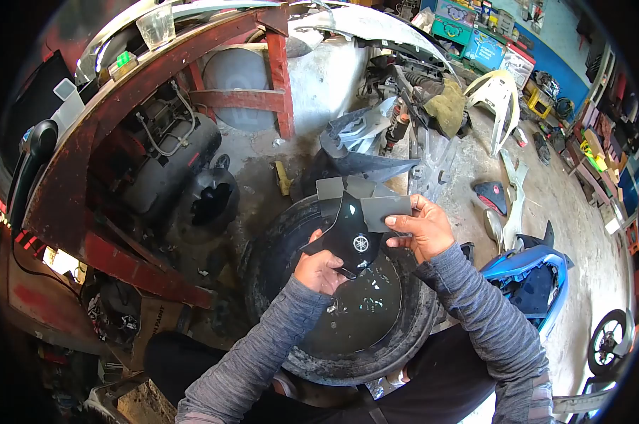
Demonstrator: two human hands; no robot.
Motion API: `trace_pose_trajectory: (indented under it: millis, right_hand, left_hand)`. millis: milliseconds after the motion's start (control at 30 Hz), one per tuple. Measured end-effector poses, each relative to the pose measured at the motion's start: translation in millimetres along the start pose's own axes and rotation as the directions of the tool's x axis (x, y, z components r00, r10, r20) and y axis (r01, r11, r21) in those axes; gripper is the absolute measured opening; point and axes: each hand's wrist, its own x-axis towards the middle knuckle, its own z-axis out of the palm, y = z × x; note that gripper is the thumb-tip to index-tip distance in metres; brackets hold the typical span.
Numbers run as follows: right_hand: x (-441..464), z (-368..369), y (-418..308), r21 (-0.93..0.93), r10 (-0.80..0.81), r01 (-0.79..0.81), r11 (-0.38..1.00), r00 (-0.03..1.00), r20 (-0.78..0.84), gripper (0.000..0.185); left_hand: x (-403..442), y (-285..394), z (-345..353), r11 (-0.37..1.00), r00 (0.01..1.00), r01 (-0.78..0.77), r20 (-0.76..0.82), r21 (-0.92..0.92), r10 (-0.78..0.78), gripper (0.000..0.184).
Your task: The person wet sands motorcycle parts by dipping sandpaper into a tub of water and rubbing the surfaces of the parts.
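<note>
Over a round black tub of dark water, both my hands hold a black plastic panel with a round white emblem. My left hand grips its lower left edge, fingers closed. At its right side my right hand pinches a grey sheet between thumb and fingers, beside the panel's edge. More grey sheet pieces stand at the panel's top. Small pale flecks show in the water below the panel.
A red-framed bench curves along the left and back, with a clear cup on top. Dark fairings lie beyond the tub. A blue fairing is at the right, a white frame part farther back.
</note>
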Motion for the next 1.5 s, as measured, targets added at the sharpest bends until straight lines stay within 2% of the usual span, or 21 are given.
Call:
trace_pose_trajectory:
  millis: [167, 233, 300, 333, 367, 400, 433, 500, 533, 567, 633, 667, 767, 833, 900, 1033, 1100, 1233, 1333, 1400, 1500]
  right_hand:
    - [-10.5, 18.0, -8.2, 0.021, -0.140, 0.140, 0.990, 0.990, -0.004, 0.028]
    - [-10.5, 17.2, -6.8, 0.026, -0.173, 0.173, 0.985, 0.985, 0.016, 0.025]
    - [-7.9, 12.9, -0.4, -0.109, -0.234, 0.244, 0.964, 0.968, 0.093, 0.017]
    - [-6.2, 12.4, 3.1, -0.108, -0.234, 0.243, 0.964, 0.968, 0.094, 0.017]
    - [-4.9, 11.7, 6.8, -0.168, -0.319, 0.342, 0.924, 0.936, 0.151, 0.015]
    - [-5.0, 11.2, 9.0, -0.220, -0.396, 0.439, 0.871, 0.893, 0.212, 0.013]
    - [-5.9, 12.2, 10.1, -0.221, -0.396, 0.439, 0.871, 0.893, 0.213, 0.013]
    - [-7.7, 15.4, 13.1, -0.532, -0.623, 0.686, 0.496, 0.708, 0.333, 0.019]
    - [-10.0, 15.3, 12.3, -0.629, -0.638, 0.697, 0.344, 0.665, 0.388, 0.027]
    - [-12.2, 17.0, 12.0, -0.629, -0.639, 0.697, 0.344, 0.665, 0.387, 0.027]
    - [-17.4, 22.6, 11.1, -0.722, -0.595, 0.690, -0.050, 0.560, 0.576, 0.030]
    - [-22.9, 24.7, 8.9, -0.724, -0.530, 0.682, -0.106, 0.577, 0.621, 0.036]
    - [-28.9, 32.1, 7.8, -0.741, -0.515, 0.665, -0.096, 0.604, 0.608, 0.044]
    - [-29.3, 33.0, 8.4, -0.749, -0.497, 0.655, -0.100, 0.619, 0.608, 0.051]
    - [-27.0, 31.7, 11.8, -0.749, -0.498, 0.644, -0.158, 0.603, 0.623, 0.054]
    - [-30.7, 32.1, 14.9, -0.744, -0.472, 0.640, -0.192, 0.605, 0.642, 0.054]
    - [-32.0, 33.0, 16.3, -0.725, -0.490, 0.667, -0.172, 0.580, 0.650, 0.054]
    - [-27.5, 31.6, 17.8, -0.683, -0.529, 0.717, -0.139, 0.529, 0.663, 0.052]
    - [-26.4, 34.6, 10.7, -0.648, -0.497, 0.741, -0.178, 0.500, 0.709, 0.050]
    - [-26.2, 36.7, 7.1, -0.658, -0.493, 0.738, -0.152, 0.520, 0.698, 0.047]
    - [-23.7, 36.6, 6.3, -0.658, -0.505, 0.725, -0.204, 0.498, 0.705, 0.048]
  left_hand:
    - [-0.4, 3.3, 3.0, 0.990, 0.962, 0.021, 0.271, -0.140, 0.018, 0.066]
    - [-3.0, 7.9, 10.6, 0.981, 0.959, 0.030, 0.282, -0.192, 0.026, 0.064]
    - [-11.3, 12.7, 20.5, 0.969, 0.956, 0.038, 0.291, -0.244, 0.035, 0.064]
    - [-16.3, 15.9, 26.5, 0.957, 0.976, 0.048, 0.217, -0.286, 0.016, 0.067]
    - [-18.5, 17.2, 29.5, 0.943, 0.990, 0.054, 0.143, -0.329, -0.007, 0.070]
    - [-16.3, 12.8, 25.3, 0.935, 0.993, 0.058, 0.113, -0.351, -0.019, 0.071]
    - [-13.2, 9.9, 22.9, 0.935, 0.993, 0.058, 0.113, -0.351, -0.019, 0.071]
    - [-8.3, 5.9, 19.7, 0.947, 0.992, 0.065, 0.127, -0.315, -0.026, 0.064]
    - [-5.5, 3.1, 15.4, 0.947, 0.992, 0.065, 0.126, -0.314, -0.027, 0.064]
    - [-2.3, 0.0, 10.8, 0.955, 0.991, 0.056, 0.132, -0.291, -0.018, 0.059]
    - [-0.7, -1.4, 8.2, 0.963, 0.990, 0.044, 0.138, -0.267, -0.007, 0.054]
    - [-0.8, -0.3, 7.7, 0.969, 0.993, 0.029, 0.118, -0.247, 0.000, 0.050]
    - [-0.3, 2.0, 5.1, 0.963, 0.988, 0.027, 0.153, -0.268, 0.015, 0.041]
    - [-5.0, 6.4, 12.4, 0.991, 0.985, -0.028, 0.163, -0.132, 0.049, 0.038]
    - [-2.0, 6.3, 11.2, 0.992, 0.986, 0.007, 0.165, -0.129, 0.014, 0.040]
    - [1.4, 1.4, 14.7, 0.982, 0.996, -0.065, 0.042, -0.175, 0.074, 0.037]
    - [0.9, -1.0, 11.3, 0.985, 0.998, -0.056, 0.022, -0.162, 0.060, 0.026]
    - [-1.9, 5.4, 13.1, 0.993, 0.998, -0.031, 0.048, -0.117, 0.037, 0.035]
    - [-3.6, 10.5, 20.0, 0.995, 0.999, -0.030, 0.036, -0.092, 0.033, 0.039]
    - [-3.5, 11.3, 33.0, 0.955, 0.990, -0.107, 0.059, -0.276, 0.128, 0.045]
    - [-4.3, 12.6, 26.7, 0.972, 0.998, -0.033, 0.048, -0.231, 0.046, 0.046]
